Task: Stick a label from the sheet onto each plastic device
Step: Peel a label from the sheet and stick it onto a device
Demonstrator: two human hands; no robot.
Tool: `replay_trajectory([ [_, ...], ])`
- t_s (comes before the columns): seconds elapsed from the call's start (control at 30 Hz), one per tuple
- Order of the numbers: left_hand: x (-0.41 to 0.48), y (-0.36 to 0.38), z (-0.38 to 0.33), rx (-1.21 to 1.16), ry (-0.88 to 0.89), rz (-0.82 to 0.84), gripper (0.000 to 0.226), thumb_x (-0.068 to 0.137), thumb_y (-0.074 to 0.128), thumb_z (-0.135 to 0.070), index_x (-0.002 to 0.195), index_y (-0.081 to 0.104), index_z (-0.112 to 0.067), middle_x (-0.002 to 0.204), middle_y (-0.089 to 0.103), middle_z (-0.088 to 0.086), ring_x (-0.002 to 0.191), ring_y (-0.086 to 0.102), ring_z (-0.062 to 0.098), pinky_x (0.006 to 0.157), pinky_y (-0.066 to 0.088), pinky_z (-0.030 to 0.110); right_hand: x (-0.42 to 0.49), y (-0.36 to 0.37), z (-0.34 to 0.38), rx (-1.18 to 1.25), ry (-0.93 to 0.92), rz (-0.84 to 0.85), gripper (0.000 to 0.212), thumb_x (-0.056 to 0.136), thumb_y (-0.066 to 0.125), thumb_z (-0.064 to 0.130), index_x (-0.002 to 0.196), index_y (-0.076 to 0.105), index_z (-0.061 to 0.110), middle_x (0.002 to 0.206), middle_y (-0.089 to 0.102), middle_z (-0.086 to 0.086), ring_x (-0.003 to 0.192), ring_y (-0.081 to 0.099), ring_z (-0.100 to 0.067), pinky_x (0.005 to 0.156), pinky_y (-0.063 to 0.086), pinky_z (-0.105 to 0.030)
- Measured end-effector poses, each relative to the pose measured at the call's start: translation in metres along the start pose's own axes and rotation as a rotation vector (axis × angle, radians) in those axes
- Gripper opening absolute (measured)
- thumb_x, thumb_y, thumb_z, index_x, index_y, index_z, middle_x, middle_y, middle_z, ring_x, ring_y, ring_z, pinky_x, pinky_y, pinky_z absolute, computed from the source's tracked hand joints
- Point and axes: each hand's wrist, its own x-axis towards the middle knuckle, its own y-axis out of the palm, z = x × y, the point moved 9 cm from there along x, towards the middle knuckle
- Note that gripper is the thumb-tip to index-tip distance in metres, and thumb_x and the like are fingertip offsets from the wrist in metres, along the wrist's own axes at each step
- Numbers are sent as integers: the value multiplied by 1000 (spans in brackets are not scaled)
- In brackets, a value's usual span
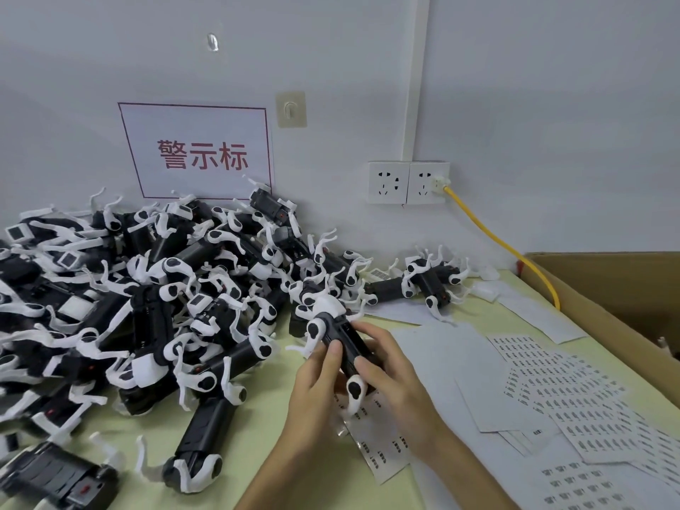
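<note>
Both hands hold one black-and-white device [340, 338] just above a label sheet [382, 450] on the table [265, 428]. Left hand [318, 380] curls round its left side, thumb on top; right hand [392, 366] grips the right side, fingers on the black body. Right of the device: more label sheets [574, 399], fanned. Left: heap of devices [154, 288]. Far right: cardboard box [588, 285], inside mostly hidden.

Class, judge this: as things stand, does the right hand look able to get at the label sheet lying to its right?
Probably yes: the label sheet lies uncovered beside the right hand, nothing between them. But that hand grips the device, so it must let go first.
</note>
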Motion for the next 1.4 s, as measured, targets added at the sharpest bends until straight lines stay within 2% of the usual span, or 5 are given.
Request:
replay_trajectory([
  [0.13, 2, 2, 4, 45, 10, 38, 38, 86, 64, -58, 104, 76, -26, 92, 75, 22, 78, 70, 27, 73, 56, 38, 3, -10, -2, 16, 50, -81, 40, 85, 67, 32, 122, 64, 20, 114, 70, -8, 108, 67, -22, 87, 53, -27],
  [0.47, -4, 12, 11, 158, 56, 134, 48, 80, 69, -54, 94, 65, -8, 71, 68, 11, 68, 65, 19, 63, 49, 27, 3, -22, -3, 116, 118, -126, 31, 81, 68, 41, 91, 63, 12, 87, 62, -8, 81, 60, -21, 75, 48, -35],
  [1.03, -1, 12, 8, -38, -26, 114, 41, 87, 63, -36, 91, 62, 5, 69, 61, 14, 67, 64, 23, 65, 55, 28, 5, -26, -2, 263, 160, -84, 22, 84, 61, 27, 96, 72, 13, 98, 70, -13, 85, 68, -21, 67, 55, -26],
  [1.27, 0, 6, 13, -214, -131, 72, 50, 88, 64, -43, 124, 64, -8, 115, 72, 19, 98, 69, 36, 91, 52, 52, 5, -21, -3, 210, 156, -18, 35, 93, 49, 16, 119, 72, 17, 122, 70, -12, 111, 64, -29, 87, 43, -39],
  [1.4, 0, 6, 9, -285, -136, 79, 59, 91, 61, -44, 136, 58, -7, 127, 69, 21, 108, 70, 36, 83, 60, 41, 5, -18, -2, 210, 164, -10, 40, 87, 53, 20, 123, 69, 15, 124, 68, -16, 106, 62, -26, 81, 45, -38],
])
